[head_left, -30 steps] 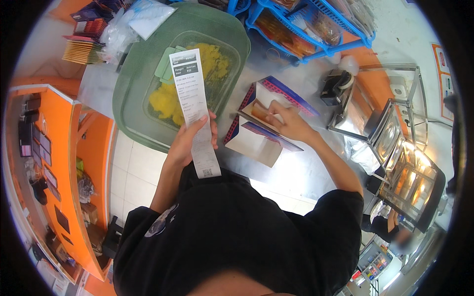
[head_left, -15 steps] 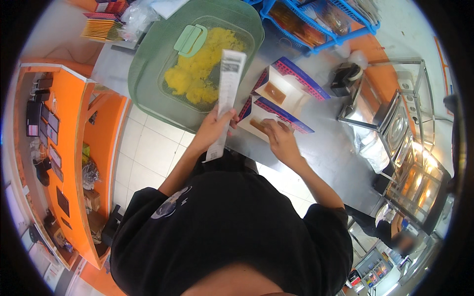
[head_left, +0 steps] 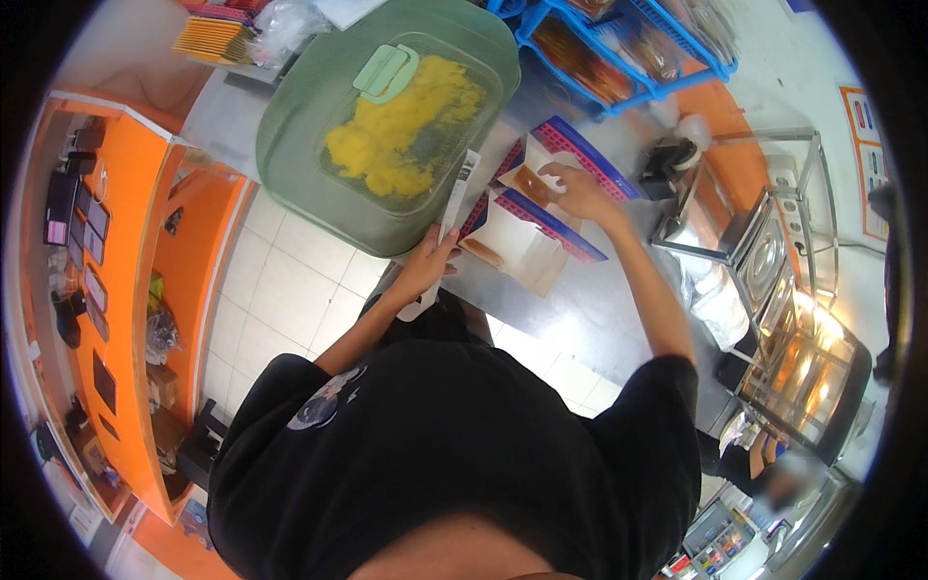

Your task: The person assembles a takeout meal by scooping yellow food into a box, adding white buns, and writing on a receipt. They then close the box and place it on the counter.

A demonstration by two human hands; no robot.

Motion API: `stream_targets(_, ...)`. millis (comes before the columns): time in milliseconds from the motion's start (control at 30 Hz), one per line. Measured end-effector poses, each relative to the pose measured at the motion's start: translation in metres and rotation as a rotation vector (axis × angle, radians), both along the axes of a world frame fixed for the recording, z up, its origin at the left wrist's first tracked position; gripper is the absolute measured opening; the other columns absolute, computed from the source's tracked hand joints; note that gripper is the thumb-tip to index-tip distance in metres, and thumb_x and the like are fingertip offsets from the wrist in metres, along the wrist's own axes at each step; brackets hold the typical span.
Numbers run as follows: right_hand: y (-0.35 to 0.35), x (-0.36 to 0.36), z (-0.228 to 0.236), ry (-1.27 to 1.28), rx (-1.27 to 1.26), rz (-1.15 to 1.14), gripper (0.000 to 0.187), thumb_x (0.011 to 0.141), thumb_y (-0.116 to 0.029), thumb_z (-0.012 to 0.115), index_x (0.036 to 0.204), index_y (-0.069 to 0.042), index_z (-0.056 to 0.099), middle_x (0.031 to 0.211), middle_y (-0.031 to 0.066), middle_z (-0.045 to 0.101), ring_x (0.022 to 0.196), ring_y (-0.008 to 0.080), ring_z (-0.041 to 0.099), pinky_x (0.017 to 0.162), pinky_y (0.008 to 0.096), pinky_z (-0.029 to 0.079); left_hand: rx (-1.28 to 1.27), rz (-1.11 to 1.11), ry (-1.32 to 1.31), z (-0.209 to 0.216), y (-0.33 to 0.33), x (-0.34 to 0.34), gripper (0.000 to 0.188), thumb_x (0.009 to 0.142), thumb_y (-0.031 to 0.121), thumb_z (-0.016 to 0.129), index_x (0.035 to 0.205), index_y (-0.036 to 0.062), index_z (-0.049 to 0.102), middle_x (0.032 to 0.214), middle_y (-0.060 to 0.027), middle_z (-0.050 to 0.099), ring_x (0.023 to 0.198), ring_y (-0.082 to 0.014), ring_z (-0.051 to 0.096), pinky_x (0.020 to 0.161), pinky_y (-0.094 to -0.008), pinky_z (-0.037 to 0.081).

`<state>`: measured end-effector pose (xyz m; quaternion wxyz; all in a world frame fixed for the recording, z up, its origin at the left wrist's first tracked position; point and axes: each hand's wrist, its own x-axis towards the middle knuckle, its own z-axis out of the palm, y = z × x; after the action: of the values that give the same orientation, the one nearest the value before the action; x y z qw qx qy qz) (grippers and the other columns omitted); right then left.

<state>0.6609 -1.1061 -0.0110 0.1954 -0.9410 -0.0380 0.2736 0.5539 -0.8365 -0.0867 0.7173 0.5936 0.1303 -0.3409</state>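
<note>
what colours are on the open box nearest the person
The nearer box is white inside, its outside dark blue and pinkish red, best seen in the head view.

One green tub [head_left: 300, 184] has one pale handle [head_left: 387, 73]. Two open cartons [head_left: 594, 159], right of the tub, contain two brown pieces [head_left: 530, 186]. One paper strip [head_left: 455, 198] is beside the tub's lower right edge. Two hands show: one left hand [head_left: 432, 259] just below the tub, one right hand [head_left: 577, 193] to its right. One other person [head_left: 739, 466] is far to its lower right.
</note>
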Motion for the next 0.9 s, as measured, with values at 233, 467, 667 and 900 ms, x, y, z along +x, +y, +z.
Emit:
stream_targets(233, 0.003, -0.012, -0.057, -0.324, -0.020, 0.148, 0.054, 0.070, -0.023, 0.073, 0.116, -0.003, 0.052, 0.118, 0.0194, 0.052, 0.110, 0.0369, 0.050, 0.092, 0.0441, 0.043, -0.393, 0.056, 0.249, -0.014, 0.003, 0.006, 0.058, 0.098, 0.044, 0.035, 0.140, 0.0060, 0.025, 0.133, -0.0123, 0.047, 0.111, -0.0296, 0.054, 0.084, -0.0390, 0.049)
stream_targets(467, -0.004, -0.004, -0.062, -0.329, 0.083, 0.172, 0.034, 0.072, -0.018, 0.072, 0.102, -0.005, 0.061, 0.091, 0.0103, 0.063, 0.088, 0.0293, 0.058, 0.081, 0.0389, 0.049, -0.423, 0.044, 0.309, -0.012, 0.006, 0.006, 0.063, 0.097, 0.048, 0.034, 0.141, 0.0055, 0.022, 0.137, -0.0141, 0.043, 0.112, -0.0324, 0.053, 0.085, -0.0423, 0.048)
stream_targets(667, -0.026, 0.011, -0.068, 0.080, 0.426, 0.011, 0.027, 0.076, -0.015, 0.068, 0.101, -0.006, 0.066, 0.095, 0.0066, 0.068, 0.090, 0.0168, 0.061, 0.079, 0.0340, 0.047, -0.071, -0.074, 0.051, 0.032, 0.024, 0.001, 0.061, 0.096, 0.051, 0.032, 0.136, 0.0052, 0.027, 0.134, -0.0154, 0.045, 0.112, -0.0323, 0.053, 0.085, -0.0426, 0.049)
stream_targets(900, -0.003, 0.009, -0.045, 0.277, 0.447, 0.055, 0.054, 0.089, -0.036, 0.057, 0.136, -0.012, 0.045, 0.135, 0.0108, 0.049, 0.120, 0.0239, 0.048, 0.099, 0.0349, 0.038, -0.808, 0.073, 0.058, 0.084, 0.053, 0.025, 0.072, 0.089, 0.068, 0.018, 0.115, 0.0062, 0.045, 0.129, -0.0214, 0.047, 0.089, -0.0354, 0.063, 0.071, -0.0437, 0.053)
